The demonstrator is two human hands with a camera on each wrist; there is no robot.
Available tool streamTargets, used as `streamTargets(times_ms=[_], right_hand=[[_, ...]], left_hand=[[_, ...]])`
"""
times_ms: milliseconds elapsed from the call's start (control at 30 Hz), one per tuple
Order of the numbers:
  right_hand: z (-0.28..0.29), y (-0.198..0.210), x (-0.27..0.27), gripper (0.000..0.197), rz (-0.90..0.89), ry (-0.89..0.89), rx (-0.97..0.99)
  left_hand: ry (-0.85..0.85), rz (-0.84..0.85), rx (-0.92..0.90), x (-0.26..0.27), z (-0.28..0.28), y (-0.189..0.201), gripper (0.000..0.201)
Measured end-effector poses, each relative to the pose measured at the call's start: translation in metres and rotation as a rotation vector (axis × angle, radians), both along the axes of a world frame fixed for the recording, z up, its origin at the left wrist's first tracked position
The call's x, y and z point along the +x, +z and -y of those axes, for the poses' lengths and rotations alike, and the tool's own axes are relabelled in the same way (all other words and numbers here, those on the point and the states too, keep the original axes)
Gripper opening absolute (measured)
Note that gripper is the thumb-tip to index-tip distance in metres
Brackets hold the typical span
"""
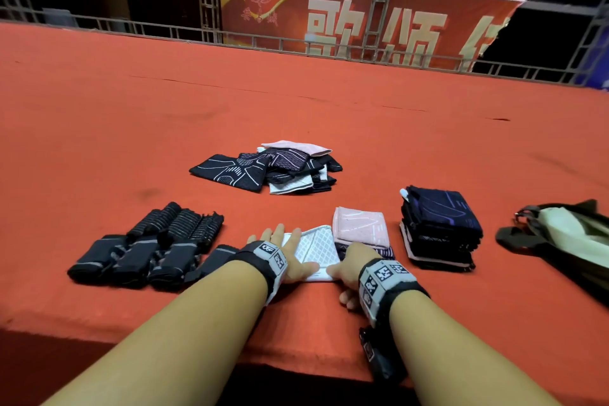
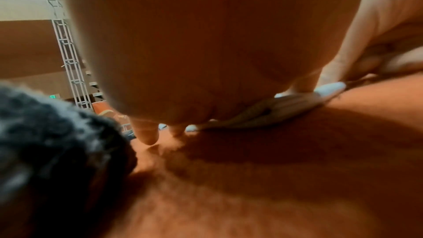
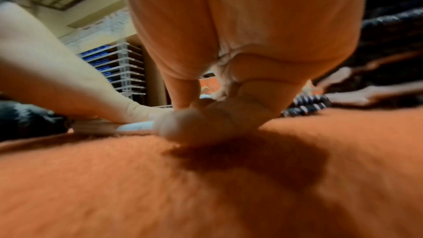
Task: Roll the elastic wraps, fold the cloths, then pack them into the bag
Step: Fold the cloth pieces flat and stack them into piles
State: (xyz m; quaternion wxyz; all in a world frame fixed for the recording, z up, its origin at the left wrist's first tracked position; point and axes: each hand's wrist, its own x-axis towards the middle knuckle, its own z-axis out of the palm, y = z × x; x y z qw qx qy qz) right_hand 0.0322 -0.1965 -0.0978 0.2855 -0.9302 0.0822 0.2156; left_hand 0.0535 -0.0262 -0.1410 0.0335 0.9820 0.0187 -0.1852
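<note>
Head view shows the white cloth (image 1: 313,250) flat on the tabletop (image 1: 296,109) under both hands: left hand (image 1: 286,250) fingers straight and spread, pressing; right hand (image 1: 349,265) pinching its near corner. Soft, light, limp; best taken by edges or corners.

White diamond-grid cloth (image 1: 314,245); pink cloth (image 1: 361,227); black grey-striped wraps (image 1: 145,249); orange-red table cover (image 1: 296,109).
</note>
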Motion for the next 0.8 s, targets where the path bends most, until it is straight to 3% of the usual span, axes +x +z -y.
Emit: streamTargets(times_ms=[100,233,400,500,667,800], right_hand=[[-0.005,0.005,0.005,0.028,0.309,0.272,-0.227],[-0.015,-0.003,0.01,0.039,0.301,0.527,-0.287],[-0.004,-0.003,0.02,0.06,0.166,0.584,-0.255],[-0.005,-0.005,0.018,0.037,0.182,0.655,-0.346],[-0.014,-0.005,0.013,0.024,0.27,0.681,-0.454],[-0.019,0.002,0.011,0.029,0.31,0.665,-0.478]], left_hand=[[-0.006,-0.025,0.001,0.007,-0.005,0.005,0.107],[-0.002,-0.014,-0.015,0.009,-0.006,0.0,0.112],[-0.016,-0.029,0.015,0.011,-0.008,0.005,0.115],[-0.011,-0.031,0.034,0.01,-0.007,0.009,0.119],[-0.039,-0.018,0.055,0.011,0.0,0.025,0.121],[-0.024,-0.031,-0.132,0.006,-0.003,0.042,0.124]])
